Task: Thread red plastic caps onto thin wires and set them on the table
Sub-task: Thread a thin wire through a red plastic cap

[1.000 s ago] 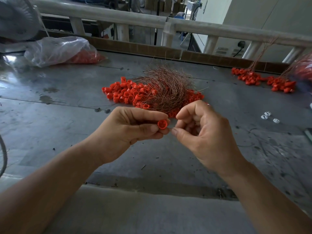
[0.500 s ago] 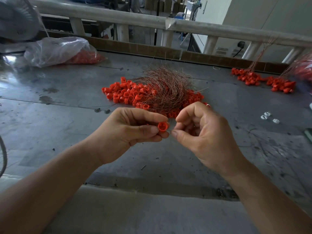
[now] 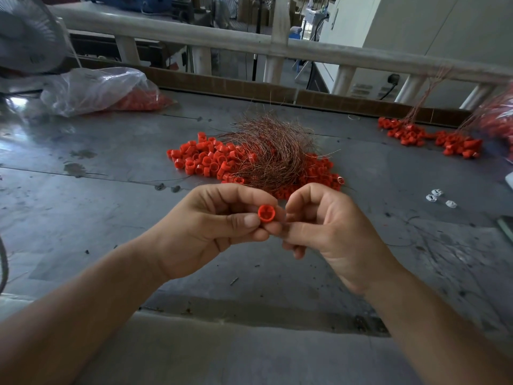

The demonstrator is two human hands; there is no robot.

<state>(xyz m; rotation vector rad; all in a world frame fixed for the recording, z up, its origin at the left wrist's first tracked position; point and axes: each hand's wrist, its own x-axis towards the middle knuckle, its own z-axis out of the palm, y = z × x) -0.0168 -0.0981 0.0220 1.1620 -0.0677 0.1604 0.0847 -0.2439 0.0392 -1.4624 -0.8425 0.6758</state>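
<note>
Mostly undone: cap pile (image 3: 205, 159) and wire tangle (image 3: 272, 151) at 12 o'clock, few threaded bunches (image 3: 410, 133) at 2. Left hand (image 3: 211, 229) pinches one cap (image 3: 266, 213); right hand (image 3: 333, 229) curled, can't tell on what.

Table (image 3: 111, 168): grey sheet metal, dull sheen, scratched, stained, seamed.
Held cap (image 3: 266, 213): red plastic, smooth, faint gloss on rim.
Pile of caps (image 3: 202, 159): same red plastic, moulded, semi-gloss.
Wire bundle (image 3: 272, 151): fine coppery metal strands, bright glints.
Bag (image 3: 91, 87): clear plastic film, crinkled, glossy highlights.
Cardboard strip (image 3: 222, 84) along far table edge: brown, matt.
Rail (image 3: 194, 43): pale painted finish, matt, scuffed; material beneath not discernible.
Small white pieces (image 3: 437, 197): plastic by look; finish too small to tell.
Fan grille (image 3: 25, 31): thin pale wire, light sheen.
</note>
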